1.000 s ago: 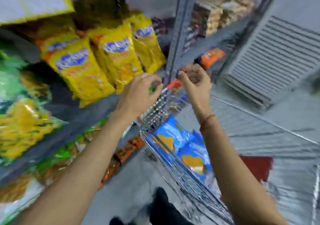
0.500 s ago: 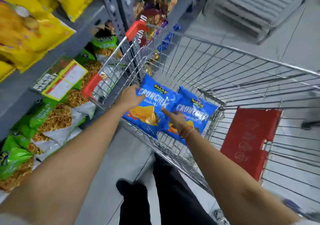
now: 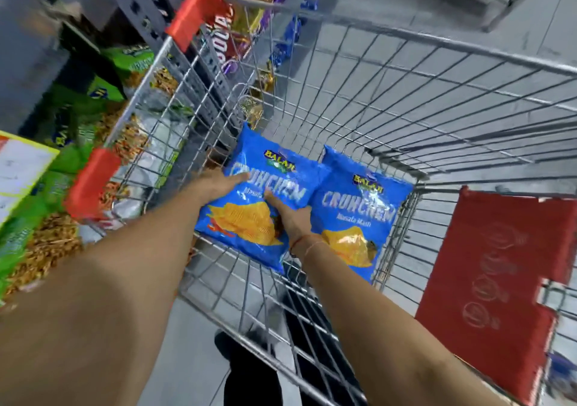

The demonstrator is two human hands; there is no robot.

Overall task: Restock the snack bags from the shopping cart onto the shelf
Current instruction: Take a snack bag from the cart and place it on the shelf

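Two blue Crunchem snack bags lie side by side on the bottom of the wire shopping cart (image 3: 390, 71). My left hand (image 3: 215, 183) rests flat on the left edge of the left blue bag (image 3: 249, 218), fingers spread over its top. My right hand (image 3: 288, 215) lies on the same bag's right side, at the seam with the right blue bag (image 3: 356, 218), index finger pointing up the bag. Whether either hand has closed around the bag cannot be told. The shelf (image 3: 34, 46) with green snack bags (image 3: 28, 233) stands at the left.
Red corner guards (image 3: 196, 15) cap the cart's left rim, close against the shelf upright. A red child-seat flap (image 3: 496, 280) hangs at the cart's right end. Brown and purple packets (image 3: 237, 21) fill the far shelf. My dark trousers and shoe (image 3: 249, 374) show below the cart on the grey floor.
A second ago both hands were up at the shelf by the yellow bags. They dropped into the cart and now settle more fully on the left blue bag.
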